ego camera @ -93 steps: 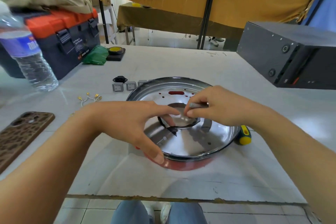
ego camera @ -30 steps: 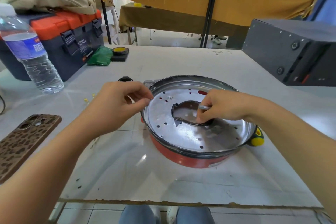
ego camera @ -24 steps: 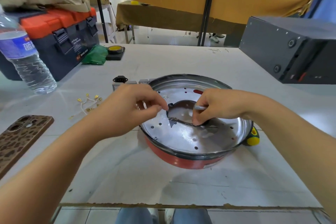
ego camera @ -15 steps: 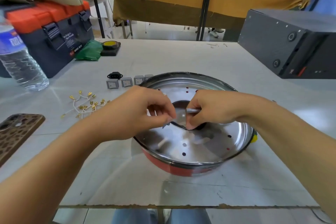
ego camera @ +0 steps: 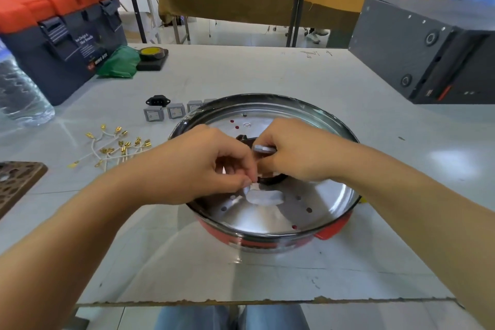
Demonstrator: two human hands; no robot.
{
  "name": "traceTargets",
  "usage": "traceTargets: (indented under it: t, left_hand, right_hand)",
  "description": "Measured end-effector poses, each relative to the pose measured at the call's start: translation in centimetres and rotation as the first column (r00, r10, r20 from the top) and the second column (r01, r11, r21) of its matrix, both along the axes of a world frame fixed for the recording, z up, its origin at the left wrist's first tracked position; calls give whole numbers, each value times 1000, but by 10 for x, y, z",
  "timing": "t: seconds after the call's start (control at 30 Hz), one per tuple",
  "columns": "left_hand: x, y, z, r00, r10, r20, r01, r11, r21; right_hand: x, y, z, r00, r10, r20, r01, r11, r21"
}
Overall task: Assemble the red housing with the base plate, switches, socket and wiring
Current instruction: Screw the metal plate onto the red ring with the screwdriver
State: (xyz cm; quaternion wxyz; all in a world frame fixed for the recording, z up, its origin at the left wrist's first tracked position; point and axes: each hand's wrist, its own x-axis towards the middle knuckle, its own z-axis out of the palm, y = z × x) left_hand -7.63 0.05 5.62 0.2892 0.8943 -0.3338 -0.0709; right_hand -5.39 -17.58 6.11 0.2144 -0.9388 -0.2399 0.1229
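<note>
The red housing point(ego camera: 267, 241) sits on the table with the shiny perforated base plate point(ego camera: 316, 195) lying inside it. Both hands meet over the plate's dark central hole. My right hand point(ego camera: 294, 153) pinches a small flat grey metal piece point(ego camera: 263, 148). My left hand point(ego camera: 203, 163) has thumb and forefinger pinched together at the hole's near edge, on something too small to make out. Grey switches point(ego camera: 153, 114) lie in a row behind the housing, beside the black socket point(ego camera: 158, 101). White wires with gold terminals point(ego camera: 115, 147) lie loose to the left.
An orange-lidded toolbox point(ego camera: 61, 32), a water bottle point(ego camera: 18, 94), a green cloth point(ego camera: 117, 63) and a yellow tape roll point(ego camera: 151, 52) stand at the back left. A patterned phone case point(ego camera: 16, 182) lies at the left edge. A dark grey box point(ego camera: 428, 48) fills the back right.
My left hand came in from the housing's left rim to the central hole and now pinches beside my right hand. The housing has turned, and the view has tilted down.
</note>
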Motion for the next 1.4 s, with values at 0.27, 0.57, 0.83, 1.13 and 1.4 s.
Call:
traceTargets:
  t: [0.27,0.57,0.83,1.13,1.4]
  left_hand:
    - [-1,-8,2,999,-40,-35,39,999,-11]
    - [-5,-20,2,979,-148,-143,147,989,-20]
    - [-4,-17,2,963,-181,-200,190,981,30]
    - [-2,-15,1,964,-195,-183,205,978,39]
    - [-3,-16,0,965,-181,-188,189,982,23]
  right_hand:
    - [7,-23,12,988,98,-123,-109,990,-86]
    - [12,-23,1,984,35,-175,-41,999,-30]
    - [10,-19,-4,990,-23,-140,29,999,39]
    - [12,-20,-5,988,-30,-151,36,999,35]
    - [12,-20,-4,987,-33,-159,38,999,29]
